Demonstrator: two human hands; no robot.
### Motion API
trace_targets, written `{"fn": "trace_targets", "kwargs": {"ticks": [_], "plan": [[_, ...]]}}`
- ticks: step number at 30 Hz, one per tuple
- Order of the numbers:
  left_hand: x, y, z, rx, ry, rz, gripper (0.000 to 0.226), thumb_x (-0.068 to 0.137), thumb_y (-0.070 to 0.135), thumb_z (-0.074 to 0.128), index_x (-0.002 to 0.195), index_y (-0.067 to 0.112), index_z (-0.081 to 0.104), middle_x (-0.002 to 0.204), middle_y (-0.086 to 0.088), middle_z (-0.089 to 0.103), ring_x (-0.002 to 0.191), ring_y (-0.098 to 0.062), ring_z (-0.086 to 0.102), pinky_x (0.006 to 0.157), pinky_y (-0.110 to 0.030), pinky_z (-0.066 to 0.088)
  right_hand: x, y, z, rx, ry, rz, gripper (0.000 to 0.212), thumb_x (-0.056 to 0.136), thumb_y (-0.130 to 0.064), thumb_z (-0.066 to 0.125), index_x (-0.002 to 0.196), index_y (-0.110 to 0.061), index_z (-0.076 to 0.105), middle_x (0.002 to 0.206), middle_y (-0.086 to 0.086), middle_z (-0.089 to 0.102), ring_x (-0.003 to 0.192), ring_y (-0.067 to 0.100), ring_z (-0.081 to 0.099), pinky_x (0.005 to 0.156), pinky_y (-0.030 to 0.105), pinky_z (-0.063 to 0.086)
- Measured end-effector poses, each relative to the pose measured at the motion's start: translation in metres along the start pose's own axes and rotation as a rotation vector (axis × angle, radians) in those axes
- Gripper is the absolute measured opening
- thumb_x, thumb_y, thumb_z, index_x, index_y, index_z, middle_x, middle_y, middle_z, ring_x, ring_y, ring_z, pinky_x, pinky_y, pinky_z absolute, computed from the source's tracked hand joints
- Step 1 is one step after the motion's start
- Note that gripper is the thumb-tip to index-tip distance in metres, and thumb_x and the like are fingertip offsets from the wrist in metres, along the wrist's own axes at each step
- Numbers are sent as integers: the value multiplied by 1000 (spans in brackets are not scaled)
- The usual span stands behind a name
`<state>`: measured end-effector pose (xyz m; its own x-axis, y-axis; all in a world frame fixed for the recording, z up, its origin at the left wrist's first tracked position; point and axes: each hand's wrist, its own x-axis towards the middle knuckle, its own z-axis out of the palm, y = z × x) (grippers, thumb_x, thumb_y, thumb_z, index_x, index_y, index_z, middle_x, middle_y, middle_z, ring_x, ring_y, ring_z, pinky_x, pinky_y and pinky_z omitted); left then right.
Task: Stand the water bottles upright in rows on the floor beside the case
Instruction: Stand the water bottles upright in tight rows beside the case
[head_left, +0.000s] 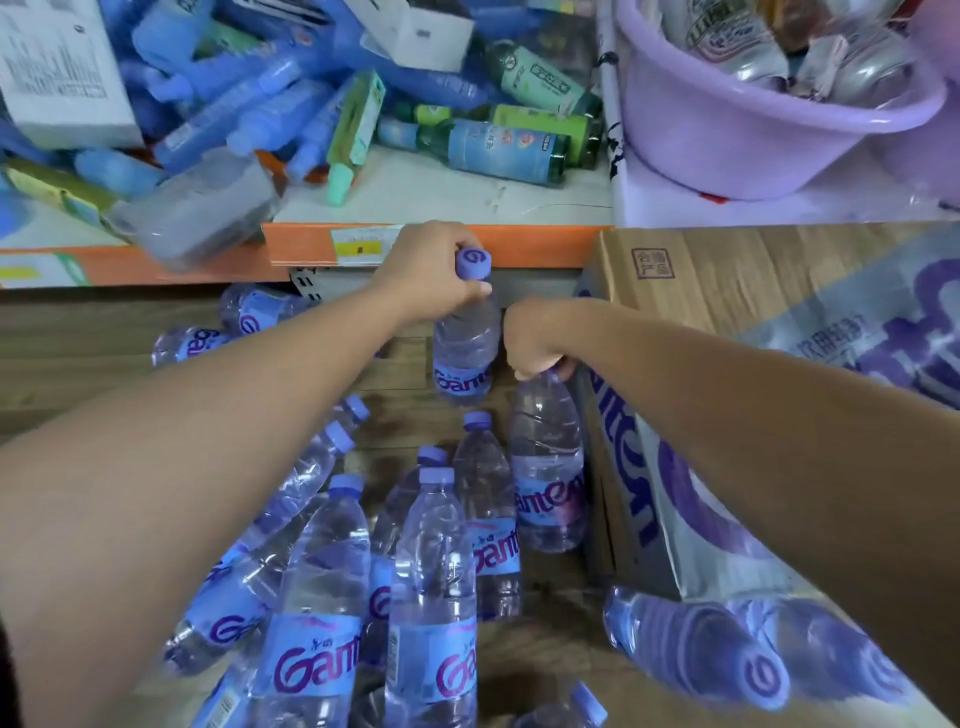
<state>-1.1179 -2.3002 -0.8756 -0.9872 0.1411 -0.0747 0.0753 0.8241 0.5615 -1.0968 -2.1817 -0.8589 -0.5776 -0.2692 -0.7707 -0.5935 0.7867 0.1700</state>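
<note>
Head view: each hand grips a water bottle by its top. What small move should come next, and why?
Probably settle the far bottle, gripped by the left hand, onto the floor beside the case, just beyond the near bottle under the right hand, then release. Both are upright, and that spot would extend the row; whether its base already touches is unclear.

Roughly fifteen water bottles (431, 623) are in view, the heap too tangled for a firm count: one in the left hand (431, 275), one in the right hand (530, 338). One case (727, 275) stands alongside. Behind lie three green bottles (540, 73), two white boxes (57, 67) and one purple basin (675, 130).
</note>
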Motion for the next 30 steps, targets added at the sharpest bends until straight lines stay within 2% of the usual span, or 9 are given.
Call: {"fn": "trace_targets", "kwargs": {"ticks": [2, 5, 8, 13, 16, 18, 21, 24, 30], "plan": [[-1, 1, 0, -58, 53, -2, 30, 77, 18, 75, 104, 7, 68, 108, -8, 69, 103, -22, 61, 77, -18, 38, -6, 6, -5, 10, 99, 25, 46, 96, -17, 46, 51, -11, 54, 43, -1, 54, 54, 13, 54, 50, 24, 32], [0, 8, 7, -66, 75, 23, 24, 78, 8, 68, 102, 6, 66, 104, -13, 69, 98, -28, 62, 76, -25, 44, -6, 19, -10, 139, 251, 27, 20, 92, -17, 50, 88, -3, 64, 83, 9, 55, 81, 24, 50, 63, 30, 38], [2, 15, 15, -51, 39, 63, 30, 78, 2, 64, 108, 6, 62, 104, -15, 67, 92, -26, 61, 75, -29, 46, -7, 30, -12, 241, 354, 62, 14, 87, -17, 55, 80, -7, 62, 75, 7, 53, 76, 25, 51, 60, 28, 39], [0, 12, 17, 59, 32, 76, 40, 82, 11, 65, 120, 9, 54, 116, -15, 64, 106, -32, 58, 85, -33, 49, -9, 34, -8, 357, 481, 140, 38, 90, -18, 54, 58, -13, 35, 63, 3, 35, 73, 23, 45, 45, 25, 26], [0, 11, 14, 73, 20, 98, 39, 82, 10, 63, 119, 6, 53, 116, -16, 63, 107, -32, 58, 81, -29, 44, -8, 38, -7, 397, 506, 171, 37, 88, -12, 52, 57, -12, 33, 62, 4, 35, 56, 17, 37, 44, 25, 25], [-1, 10, 13, 83, 22, 94, 40, 82, 11, 64, 120, 5, 52, 117, -17, 62, 107, -32, 57, 81, -30, 44, -7, 39, -5, 418, 533, 188, 35, 88, -12, 54, 58, -11, 36, 65, 5, 38, 59, 20, 42, 48, 26, 31], [-2, 5, 9, 87, 33, 66, 42, 83, 13, 66, 121, 5, 51, 119, -18, 61, 109, -33, 56, 84, -30, 43, -8, 37, -1, 419, 620, 179, 13, 89, -14, 56, 84, -3, 57, 92, 15, 50, 82, 32, 54, 64, 29, 38], [-3, 2, 4, 107, 34, 45, 44, 83, 13, 65, 124, 4, 50, 122, -18, 59, 112, -34, 55, 88, -30, 42, -6, 40, -1, 439, 684, 217, 29, 89, -13, 57, 115, -1, 54, 120, 21, 48, 105, 40, 56, 70, 33, 38], [-3, 2, 5, 75, 58, 38, 44, 84, 11, 66, 124, 4, 51, 125, -16, 58, 116, -31, 54, 93, -28, 41, 4, 42, 0, 432, 684, 235, 28, 88, -9, 59, 114, -2, 57, 121, 22, 48, 106, 41, 56, 75, 35, 41]]}}
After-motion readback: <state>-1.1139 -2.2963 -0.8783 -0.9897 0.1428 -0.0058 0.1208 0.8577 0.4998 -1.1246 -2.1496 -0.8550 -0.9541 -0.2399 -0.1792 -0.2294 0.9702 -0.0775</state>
